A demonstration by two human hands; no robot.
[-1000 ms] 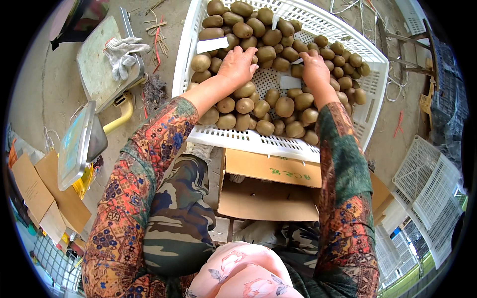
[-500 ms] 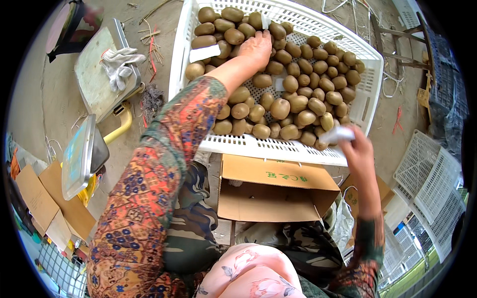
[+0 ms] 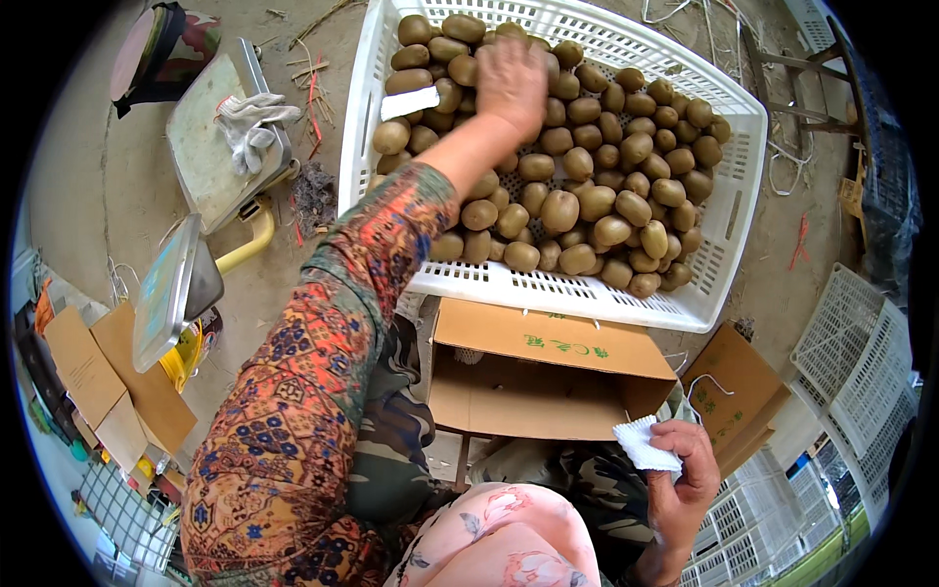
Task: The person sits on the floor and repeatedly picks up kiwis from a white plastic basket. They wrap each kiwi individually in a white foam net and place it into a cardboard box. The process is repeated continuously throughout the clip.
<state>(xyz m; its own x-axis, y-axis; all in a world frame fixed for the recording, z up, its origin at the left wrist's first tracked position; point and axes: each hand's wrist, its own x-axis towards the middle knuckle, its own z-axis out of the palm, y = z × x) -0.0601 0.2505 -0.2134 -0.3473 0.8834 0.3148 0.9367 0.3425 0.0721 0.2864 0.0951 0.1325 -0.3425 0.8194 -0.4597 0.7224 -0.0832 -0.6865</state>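
A white perforated plastic crate (image 3: 354,147) holds many brown kiwifruit (image 3: 559,210). My left hand (image 3: 513,88) lies over the kiwifruit near the crate's far side, fingers stretched out and slightly blurred; its fingertips blend into the fruit there. No held object shows under it. On the fruit left of that hand rests a white strip (image 3: 409,103). Low at the right, outside the crate, my right hand (image 3: 685,479) pinches a white piece of paper or cloth with a zigzag edge (image 3: 646,443) between thumb and fingers.
An open cardboard box (image 3: 548,342) lies below the crate's near edge, before my knees. Another cardboard piece (image 3: 734,391) stands to its right. Leftward is a platform scale (image 3: 201,147) with white gloves (image 3: 254,122) on it. White plastic crates (image 3: 861,352) sit at the far right.
My right hand has drawn back from the crate's near right corner toward my body, with the white piece in it. My left hand has shifted slightly over the fruit and its fingers have straightened.
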